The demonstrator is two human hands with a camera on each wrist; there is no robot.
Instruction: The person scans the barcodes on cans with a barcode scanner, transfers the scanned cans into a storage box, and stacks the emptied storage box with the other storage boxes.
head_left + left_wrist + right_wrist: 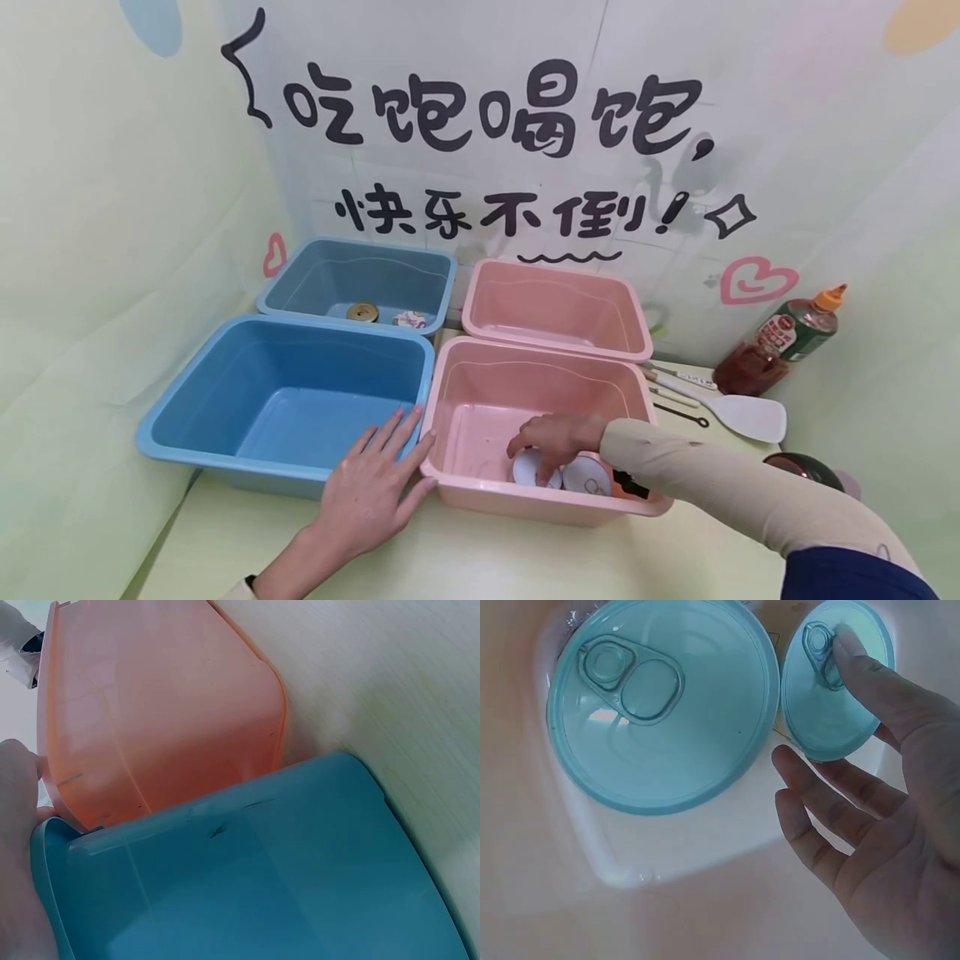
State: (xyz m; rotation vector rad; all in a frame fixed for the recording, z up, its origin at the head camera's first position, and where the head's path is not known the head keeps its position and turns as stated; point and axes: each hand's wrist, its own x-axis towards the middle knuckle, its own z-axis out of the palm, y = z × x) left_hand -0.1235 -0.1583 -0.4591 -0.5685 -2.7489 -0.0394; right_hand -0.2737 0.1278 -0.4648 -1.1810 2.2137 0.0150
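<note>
My right hand (557,437) reaches down into the front pink bin (547,497). It pinches a tin can (817,712) with a pull-tab lid; the thumb lies on the lid by the tab and the fingers curl at the can's side. This can leans in the right wrist view. Right beside it stands another pull-tab can (587,475), whose lid looks larger in the right wrist view. My left hand (367,500), fingers straight and spread, rests over the adjoining rims of the front blue bin (225,462) and the pink one.
Behind stand a smaller blue bin (356,246) holding a gold-coloured round lid (362,312) and a patterned round item (410,319), and a second pink bin (555,304). At right are a white spatula (750,418), other slim utensils, a sauce bottle (780,342) and a dark round object (804,469).
</note>
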